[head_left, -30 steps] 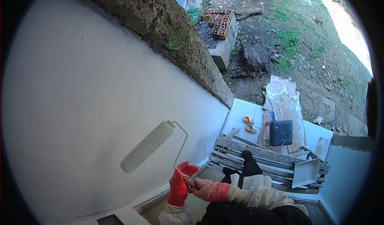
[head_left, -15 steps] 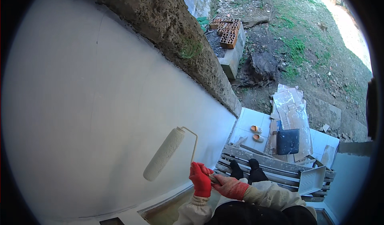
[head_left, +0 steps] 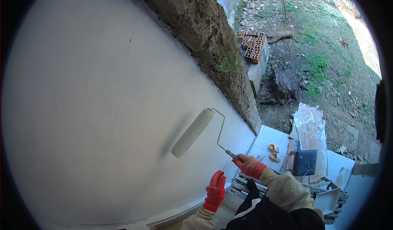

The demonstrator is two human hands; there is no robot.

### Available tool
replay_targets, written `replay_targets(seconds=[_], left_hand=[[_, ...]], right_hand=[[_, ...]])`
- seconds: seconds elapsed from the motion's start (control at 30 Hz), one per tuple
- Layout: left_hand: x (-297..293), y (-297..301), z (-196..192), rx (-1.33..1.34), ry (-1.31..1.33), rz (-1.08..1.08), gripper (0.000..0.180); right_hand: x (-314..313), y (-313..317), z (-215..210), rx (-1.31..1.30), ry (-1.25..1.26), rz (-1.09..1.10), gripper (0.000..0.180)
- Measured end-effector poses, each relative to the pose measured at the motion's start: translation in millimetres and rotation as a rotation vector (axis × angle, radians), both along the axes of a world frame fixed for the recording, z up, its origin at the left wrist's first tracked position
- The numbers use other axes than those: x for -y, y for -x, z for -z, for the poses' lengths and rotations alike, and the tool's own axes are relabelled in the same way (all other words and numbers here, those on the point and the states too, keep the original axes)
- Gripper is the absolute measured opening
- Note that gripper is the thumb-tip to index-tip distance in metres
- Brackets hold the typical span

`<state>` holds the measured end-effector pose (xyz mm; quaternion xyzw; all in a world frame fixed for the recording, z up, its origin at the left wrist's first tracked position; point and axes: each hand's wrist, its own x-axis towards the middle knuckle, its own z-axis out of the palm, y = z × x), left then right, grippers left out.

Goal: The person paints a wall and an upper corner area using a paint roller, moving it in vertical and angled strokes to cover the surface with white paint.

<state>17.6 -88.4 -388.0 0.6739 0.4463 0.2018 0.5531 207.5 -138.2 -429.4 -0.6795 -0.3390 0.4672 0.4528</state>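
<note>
A paint roller (head_left: 192,132) with a pale, coated sleeve and a bent wire frame is close to the white wall (head_left: 102,87), its shadow falling beside it. Whether the sleeve touches the wall I cannot tell. My right hand (head_left: 250,167), in a red-and-pink glove, is wrapped round the roller's handle (head_left: 232,154). Lower and to the left, my left hand (head_left: 215,192) wears a red glove and holds nothing. Its fingers are stretched upward and slightly curved, apart from the handle.
Under me is a slatted wooden platform (head_left: 239,186), with a white paint tray (head_left: 327,200) at its right. Beyond lie a dark stool seat (head_left: 305,163), paint-spattered cardboard (head_left: 309,121) and a pair of shoes (head_left: 274,153). Hollow bricks (head_left: 254,50) rest on a ledge past the rough wall edge (head_left: 196,29).
My left hand has let go of the roller's handle. My right hand has moved up and right with the roller, which now sits higher along the wall. The view has shifted too.
</note>
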Motion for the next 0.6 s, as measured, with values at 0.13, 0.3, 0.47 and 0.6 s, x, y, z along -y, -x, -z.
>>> replay_targets(seconds=[0.13, 0.3, 0.47, 0.6], left_hand=[[-10.2, 28.2, -4.3, -0.007, 0.022, -0.043, 0.031], [-18.9, 34.8, -25.9, 0.083, 0.034, -0.089, 0.028], [-29.2, 13.8, -66.8, 0.188, -0.040, -0.072, 0.026], [-43.0, -7.9, -99.9, 0.237, -0.150, 0.008, 0.025]], right_hand=[[-48.3, -12.9, 18.8, -0.055, 0.025, 0.007, 0.030], [-72.5, -31.6, -24.4, -0.005, -0.054, 0.013, 0.028], [-112.7, -58.5, -129.7, 0.247, -0.392, 0.130, 0.027], [-145.1, -86.0, -242.5, 0.362, -0.566, 0.171, 0.030]])
